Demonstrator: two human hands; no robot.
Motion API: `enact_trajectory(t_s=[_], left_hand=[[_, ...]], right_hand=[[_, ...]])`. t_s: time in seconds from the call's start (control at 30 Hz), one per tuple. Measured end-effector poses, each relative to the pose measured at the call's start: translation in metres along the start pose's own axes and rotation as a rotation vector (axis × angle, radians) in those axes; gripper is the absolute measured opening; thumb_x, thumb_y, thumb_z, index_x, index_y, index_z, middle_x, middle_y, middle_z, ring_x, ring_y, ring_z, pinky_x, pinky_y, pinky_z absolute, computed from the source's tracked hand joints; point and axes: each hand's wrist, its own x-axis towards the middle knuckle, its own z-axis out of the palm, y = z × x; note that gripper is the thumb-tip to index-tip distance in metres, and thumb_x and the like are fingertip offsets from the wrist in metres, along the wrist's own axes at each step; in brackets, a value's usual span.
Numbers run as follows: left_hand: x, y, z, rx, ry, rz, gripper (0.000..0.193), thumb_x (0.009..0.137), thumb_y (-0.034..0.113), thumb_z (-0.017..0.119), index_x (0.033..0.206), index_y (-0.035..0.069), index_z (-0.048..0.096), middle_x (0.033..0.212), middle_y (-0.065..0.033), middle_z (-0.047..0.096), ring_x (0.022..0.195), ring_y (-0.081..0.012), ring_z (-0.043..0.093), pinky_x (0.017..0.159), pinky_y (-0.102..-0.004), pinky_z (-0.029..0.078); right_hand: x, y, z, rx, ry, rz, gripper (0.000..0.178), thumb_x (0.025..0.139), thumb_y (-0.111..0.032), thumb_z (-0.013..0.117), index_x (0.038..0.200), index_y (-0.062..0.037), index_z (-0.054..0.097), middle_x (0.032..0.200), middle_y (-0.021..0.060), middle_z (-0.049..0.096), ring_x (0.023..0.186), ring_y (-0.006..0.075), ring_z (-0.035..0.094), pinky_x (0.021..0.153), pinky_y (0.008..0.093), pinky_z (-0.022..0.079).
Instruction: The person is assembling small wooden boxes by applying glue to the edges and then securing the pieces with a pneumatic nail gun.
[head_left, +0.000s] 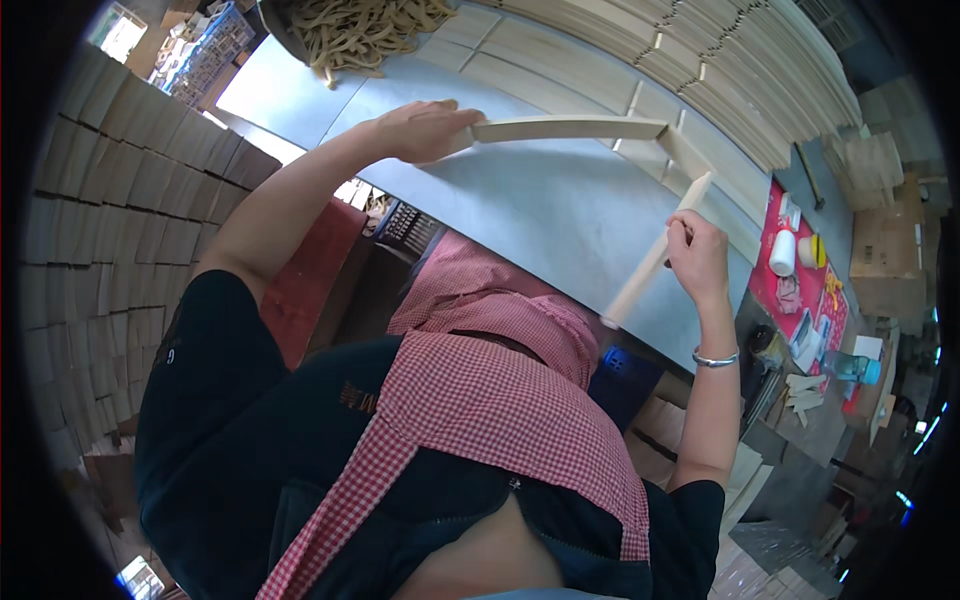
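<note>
With the left hand clenched on the upper slat and the right hand grasping the angled slat mid-frame over the bench, keep both ends flush.

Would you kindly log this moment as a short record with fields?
Left hand: grips the end of a horizontal wooden slat
Right hand: holds a slanted wooden slat
Surface: grey table
Behind: rows of stacked slats
Far left of table: bin of wood shavings
Clothing: red checked apron
</note>
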Motion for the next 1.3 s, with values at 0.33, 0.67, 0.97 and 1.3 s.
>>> enact_trajectory(t_s=[0.33,0.67,0.97,1.3], left_hand=[[0.017,0.031,0.02,-0.824,0.02,-0.206,0.051,0.081,0.004,0.054,0.132,0.002,0.055,0.113,-0.0171,0.066,0.09,-0.0286,0.067,0.071,-0.0383,0.059],[0.011,0.052,0.048,-0.705,0.145,-0.063,0.045,0.09,0.016,0.061,0.133,0.003,0.055,0.12,-0.0219,0.066,0.093,-0.0317,0.071,0.076,-0.0399,0.064],[0.011,0.039,0.071,-0.784,0.172,0.053,0.06,0.092,0.028,0.072,0.142,0.004,0.047,0.119,-0.0227,0.066,0.086,-0.0287,0.071,0.074,-0.0395,0.065],[-0.018,0.028,0.065,-0.872,0.0,0.156,0.1,0.078,0.015,0.088,0.157,0.008,0.026,0.102,-0.0191,0.067,0.079,-0.025,0.071,0.068,-0.0315,0.064]], right_hand=[[-0.019,-0.091,0.039,-0.249,-0.05,-0.392,0.017,0.079,-0.015,0.079,0.084,-0.0047,0.066,0.069,0.0056,0.059,0.059,0.0252,0.058,0.059,0.0363,0.049],[-0.026,-0.049,0.096,-0.075,0.123,-0.409,0.023,0.077,-0.012,0.083,0.085,-0.0082,0.061,0.082,0.0036,0.06,0.067,0.0231,0.058,0.062,0.0354,0.048],[-0.026,-0.048,0.098,-0.154,0.137,-0.439,0.024,0.079,-0.012,0.081,0.088,-0.0074,0.059,0.082,0.0046,0.06,0.067,0.0243,0.058,0.064,0.0361,0.048],[-0.023,-0.052,0.099,-0.173,0.065,-0.41,0.023,0.081,-0.012,0.079,0.095,-0.0074,0.061,0.088,0.0052,0.062,0.074,0.024,0.06,0.07,0.0358,0.05]])
